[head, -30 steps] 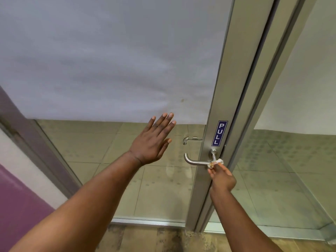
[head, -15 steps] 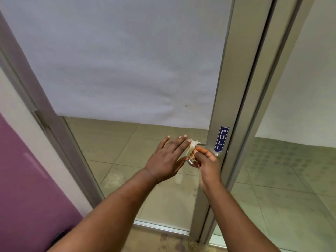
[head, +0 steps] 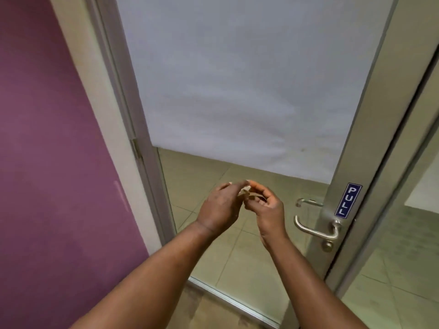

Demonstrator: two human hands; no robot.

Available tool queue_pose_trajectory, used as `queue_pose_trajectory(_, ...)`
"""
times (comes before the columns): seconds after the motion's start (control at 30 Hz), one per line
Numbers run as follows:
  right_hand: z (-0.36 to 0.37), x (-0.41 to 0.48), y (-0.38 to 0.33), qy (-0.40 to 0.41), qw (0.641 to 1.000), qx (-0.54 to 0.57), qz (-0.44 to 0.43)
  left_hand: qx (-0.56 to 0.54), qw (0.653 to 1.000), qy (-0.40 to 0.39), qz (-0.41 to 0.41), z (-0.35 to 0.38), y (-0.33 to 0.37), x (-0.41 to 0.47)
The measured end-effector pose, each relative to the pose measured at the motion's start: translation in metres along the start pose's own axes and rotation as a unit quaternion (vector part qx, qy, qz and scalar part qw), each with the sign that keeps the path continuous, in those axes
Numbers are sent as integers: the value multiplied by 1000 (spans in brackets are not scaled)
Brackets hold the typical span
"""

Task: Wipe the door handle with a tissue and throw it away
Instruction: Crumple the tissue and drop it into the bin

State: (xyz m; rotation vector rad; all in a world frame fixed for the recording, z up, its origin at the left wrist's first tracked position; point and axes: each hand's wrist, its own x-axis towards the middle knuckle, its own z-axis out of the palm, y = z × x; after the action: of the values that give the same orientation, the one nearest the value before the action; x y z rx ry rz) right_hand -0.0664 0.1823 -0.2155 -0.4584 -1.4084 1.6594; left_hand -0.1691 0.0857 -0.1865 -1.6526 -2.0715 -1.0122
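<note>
Head camera looks down at my two bare hands, which meet in front of the glass door. My left hand (head: 219, 207) shows its back to the camera, fingers bent toward the right. My right hand (head: 266, 205) faces it, palm partly turned to me, fingers curled. Between the fingertips of both hands I see the small crumpled beige tissue (head: 244, 192); only a little piece of it shows, and both hands pinch it. So the grip of each hand is narrow and closed on the tissue, as far as I can tell from this angle.

To the right of my hands, and apart from them, the curved silver metal door handle (head: 313, 230) sticks out from the grey aluminium door frame (head: 356, 143). Nothing touches the handle. Just below its base sits a small round lock cylinder (head: 327, 245). Above the handle, on the frame, is a blue sticker with the white word PULL (head: 348, 200). A second handle (head: 307, 202) shows through the glass, on the far side of the door.

The upper part of the glass is covered by a frosted white film (head: 237, 79). Below it I see beige floor tiles (head: 204, 176) through the clear glass. On the left stands a purple wall (head: 47, 138) beside a cream-coloured door jamb (head: 95, 103).
</note>
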Motion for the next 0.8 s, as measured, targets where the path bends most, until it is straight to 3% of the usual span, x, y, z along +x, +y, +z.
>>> queue_pose_trajectory(0.23, 107, -9, 16, -74, 997, -14, -19, 24, 995, 61, -76, -70, -75, -39)
queue_pose_trajectory(0.33, 148, -17, 23, -94, 995, 0, -18, 39, 993, 79, -77, -100, -105, -60)
queue_pose_trajectory(0.5, 215, -28, 34, -104, 994, 23, 0, 119, 989, 82, -13, -143, -157, -95)
queue_pose_trajectory(0.6, 250, -34, 42, -133, 990, 35, 0, 123, 987, 95, -26, -164, -181, -110)
queue_pose_trajectory(0.7, 282, -40, 51, -173, 985, 2, -13, 122, 984, 111, -71, -186, -204, -126)
queue_pose_trajectory(0.8, 306, -45, 65, -209, 971, -81, -80, 116, 980, 118, -114, -201, -223, -138)
